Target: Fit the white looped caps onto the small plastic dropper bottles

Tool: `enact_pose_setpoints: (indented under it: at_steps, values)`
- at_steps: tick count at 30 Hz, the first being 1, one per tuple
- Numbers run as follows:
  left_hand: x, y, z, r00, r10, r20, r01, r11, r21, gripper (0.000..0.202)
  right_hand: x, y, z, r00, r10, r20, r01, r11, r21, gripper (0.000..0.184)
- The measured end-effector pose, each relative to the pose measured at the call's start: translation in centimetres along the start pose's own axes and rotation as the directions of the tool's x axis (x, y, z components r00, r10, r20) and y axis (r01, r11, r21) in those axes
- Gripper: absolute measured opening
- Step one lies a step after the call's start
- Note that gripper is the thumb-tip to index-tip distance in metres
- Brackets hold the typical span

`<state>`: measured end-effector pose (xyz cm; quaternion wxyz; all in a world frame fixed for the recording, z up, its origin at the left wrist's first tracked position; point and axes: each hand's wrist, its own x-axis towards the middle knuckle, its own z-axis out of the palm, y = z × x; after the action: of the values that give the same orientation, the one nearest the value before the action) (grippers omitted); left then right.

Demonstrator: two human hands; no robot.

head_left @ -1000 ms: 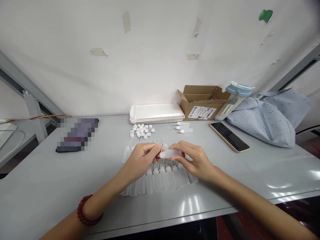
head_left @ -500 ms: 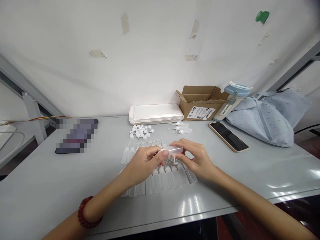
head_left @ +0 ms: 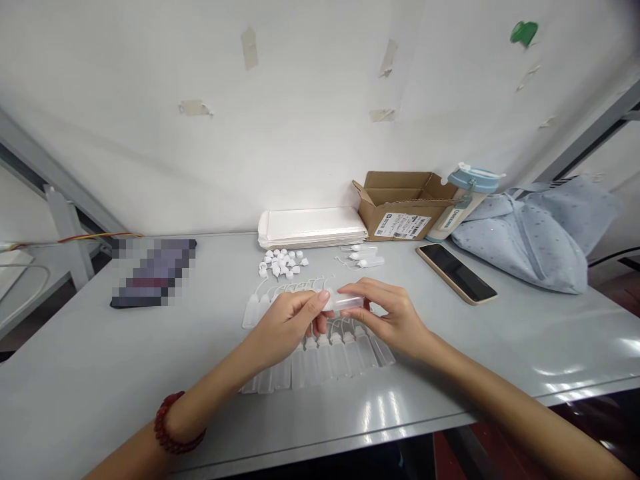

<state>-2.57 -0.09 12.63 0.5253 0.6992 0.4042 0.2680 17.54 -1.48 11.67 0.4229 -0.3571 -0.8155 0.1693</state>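
Note:
Between my two hands a small translucent plastic bottle (head_left: 349,303) lies sideways above the table. My left hand (head_left: 295,319) pinches its neck end, where thumb and fingers hide whatever sits there. The bottle's base end is held by the thumb and fingers of my right hand (head_left: 387,307). Beneath them lies a row of similar squeeze bottles (head_left: 325,360), several with thin curled white strips at the top. More bottles (head_left: 254,308) form a row behind my left hand. Farther back is a pile of small white caps (head_left: 284,262).
Three capped bottles (head_left: 365,257) lie behind my right hand. Along the wall stand flat white boxes (head_left: 313,225), an open cardboard box (head_left: 407,213) and a tumbler (head_left: 460,203). A phone (head_left: 456,273) and a pale blue bag (head_left: 525,247) are right; a blurred dark object (head_left: 153,273) is left.
My left thumb has shifted up and slightly left onto the bottle's neck end, showing more of its body. The white strip that hung by my right fingers no longer shows there.

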Motion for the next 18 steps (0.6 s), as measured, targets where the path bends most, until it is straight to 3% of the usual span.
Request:
enact_pose_setpoints:
  at_steps: [7,13,18]
  values:
    - [-0.4,0.0,0.4,0.999,0.001,-0.052,0.01,0.979,0.204,0.048,-0.1,0.0,-0.2,0.997,0.049,0.054,-0.05,0.998,0.026,0.023]
    - [-0.3,-0.3,0.7,0.982,0.176,-0.062,-0.139,0.912,0.385,0.039,0.0,-0.5,-0.5,0.981,0.167,0.097,-0.178,0.976,0.122,0.028]
    - [0.1,-0.5,0.4,0.968,0.246,-0.049,-0.198,0.869,0.454,0.038,0.6,-0.2,-1.0,0.942,0.301,0.15,-0.324,0.931,0.166,0.032]
